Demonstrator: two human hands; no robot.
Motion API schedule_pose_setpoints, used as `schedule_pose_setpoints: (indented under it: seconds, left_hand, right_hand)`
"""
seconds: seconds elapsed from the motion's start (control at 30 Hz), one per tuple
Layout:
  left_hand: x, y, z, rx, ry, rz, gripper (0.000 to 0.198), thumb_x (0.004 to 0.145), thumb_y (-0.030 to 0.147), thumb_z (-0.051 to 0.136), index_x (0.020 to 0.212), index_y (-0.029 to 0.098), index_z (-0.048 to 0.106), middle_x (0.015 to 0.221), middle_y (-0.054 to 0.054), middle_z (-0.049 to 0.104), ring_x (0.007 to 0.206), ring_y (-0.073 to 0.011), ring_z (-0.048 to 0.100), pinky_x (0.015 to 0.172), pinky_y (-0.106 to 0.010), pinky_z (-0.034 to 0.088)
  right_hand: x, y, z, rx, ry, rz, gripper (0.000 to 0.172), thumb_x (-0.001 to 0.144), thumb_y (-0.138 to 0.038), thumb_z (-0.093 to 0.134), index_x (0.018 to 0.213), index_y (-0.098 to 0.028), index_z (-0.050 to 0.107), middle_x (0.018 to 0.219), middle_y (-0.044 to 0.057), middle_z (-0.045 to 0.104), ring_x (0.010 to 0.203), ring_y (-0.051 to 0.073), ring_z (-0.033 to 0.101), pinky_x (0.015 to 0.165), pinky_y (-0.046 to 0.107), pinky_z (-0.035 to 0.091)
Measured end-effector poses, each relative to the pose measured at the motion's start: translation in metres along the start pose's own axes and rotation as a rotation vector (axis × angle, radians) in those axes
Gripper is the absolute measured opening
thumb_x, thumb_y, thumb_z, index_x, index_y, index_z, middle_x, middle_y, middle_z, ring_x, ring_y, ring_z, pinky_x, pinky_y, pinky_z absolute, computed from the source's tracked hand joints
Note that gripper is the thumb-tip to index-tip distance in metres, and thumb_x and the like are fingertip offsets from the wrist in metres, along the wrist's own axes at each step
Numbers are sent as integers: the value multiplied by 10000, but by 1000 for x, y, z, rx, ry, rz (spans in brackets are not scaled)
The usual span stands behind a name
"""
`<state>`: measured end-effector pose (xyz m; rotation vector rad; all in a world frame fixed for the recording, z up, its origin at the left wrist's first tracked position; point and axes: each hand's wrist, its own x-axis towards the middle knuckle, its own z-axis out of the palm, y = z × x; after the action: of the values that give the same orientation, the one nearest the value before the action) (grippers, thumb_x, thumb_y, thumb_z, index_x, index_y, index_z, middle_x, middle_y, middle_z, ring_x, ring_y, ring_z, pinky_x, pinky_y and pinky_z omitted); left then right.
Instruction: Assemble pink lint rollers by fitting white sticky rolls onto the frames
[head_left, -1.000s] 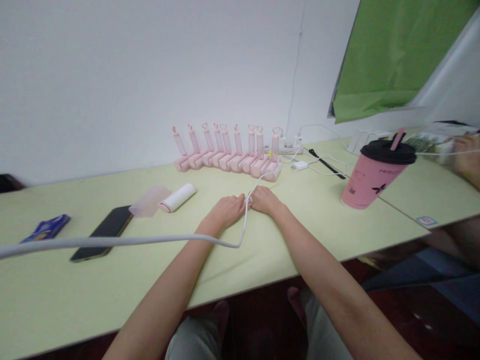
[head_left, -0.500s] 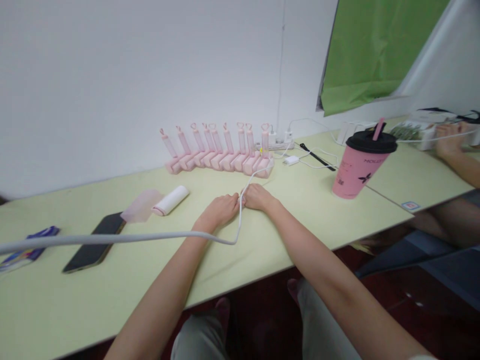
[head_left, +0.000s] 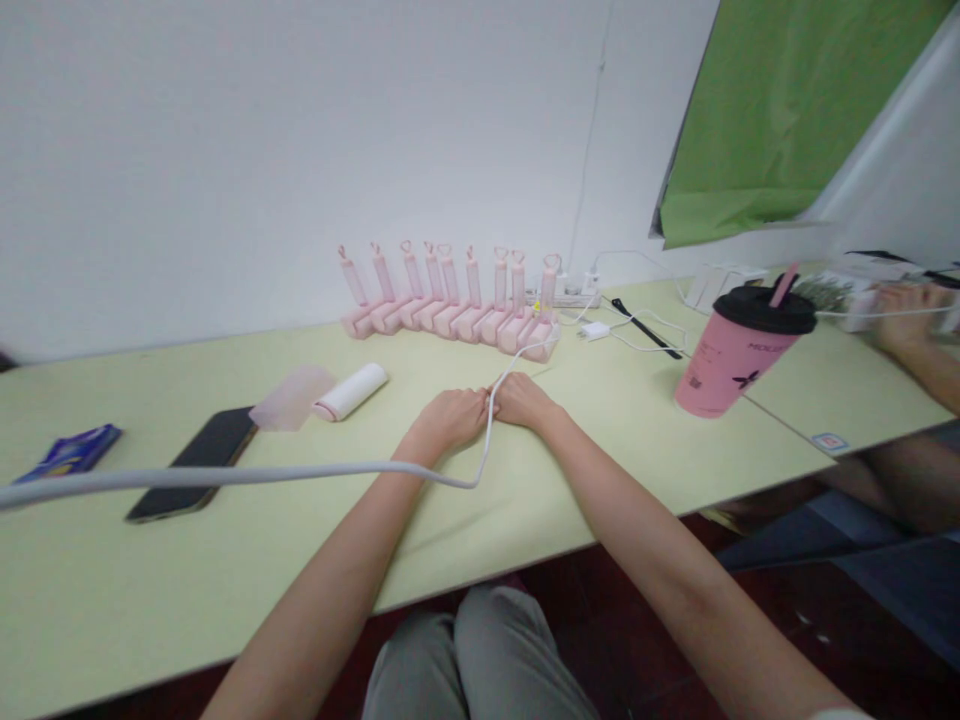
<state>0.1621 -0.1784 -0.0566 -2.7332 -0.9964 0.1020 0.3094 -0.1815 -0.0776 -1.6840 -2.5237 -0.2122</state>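
Note:
My left hand (head_left: pixel 452 418) and my right hand (head_left: pixel 523 399) meet on the pale yellow table (head_left: pixel 300 570). Both have their fingers curled in, knuckles up, touching at the fingertips. Whatever may be between the fingers is hidden. A white cable (head_left: pixel 300 472) crosses in front of the left forearm and runs up past the point where the hands meet. Just beyond the hands stands a row of pink tubes with heart-shaped loops (head_left: pixel 472 278) on rounded pink pieces (head_left: pixel 450 318). To the left lie a white roll (head_left: pixel 352 392) and a translucent pink sleeve (head_left: pixel 291 397).
Further left are a dark phone (head_left: pixel 202 465) and a purple packet (head_left: pixel 71 452). At right stands a pink cup (head_left: pixel 731 360) with a black lid and straw. A charger plug (head_left: pixel 595 332) and black strap (head_left: pixel 645 328) lie behind. Another person's hand (head_left: pixel 907 318) is at far right.
The camera view has shifted slightly, so the table items appear a little further right. My knees have come together under the table. Both hands stay closed and touching.

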Motion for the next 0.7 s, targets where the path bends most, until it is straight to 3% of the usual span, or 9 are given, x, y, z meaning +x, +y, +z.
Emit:
schedule_pose_setpoints:
  seconds: [0.23, 0.5, 0.7]
  left_hand:
    - [-7, -8, 2, 21, 105, -61, 448, 927, 420, 163, 992, 116, 485, 783, -114, 649, 743, -219, 643, 631, -300, 446]
    - [-7, -9, 4, 15, 96, -26, 449, 931, 406, 151, 1004, 116, 486, 776, -115, 648, 739, -217, 645, 629, -295, 443]
    - [-9, -12, 0, 5, 86, -46, 404, 903, 433, 255, 982, 130, 510, 782, -118, 655, 730, -232, 645, 621, -306, 441]
  right_hand:
    - [6, 0, 1, 1, 80, 25, 290, 852, -274, 429, 916, -107, 658, 908, 157, 667, 873, 241, 619, 725, 288, 419]
    - [7, 0, 4, -25, 65, 44, 292, 851, -281, 420, 885, -107, 652, 899, 163, 661, 839, 242, 623, 711, 299, 420]
    - [7, 0, 4, -46, 60, 11, 283, 852, -246, 404, 868, -112, 653, 879, 156, 665, 824, 235, 624, 708, 298, 414]
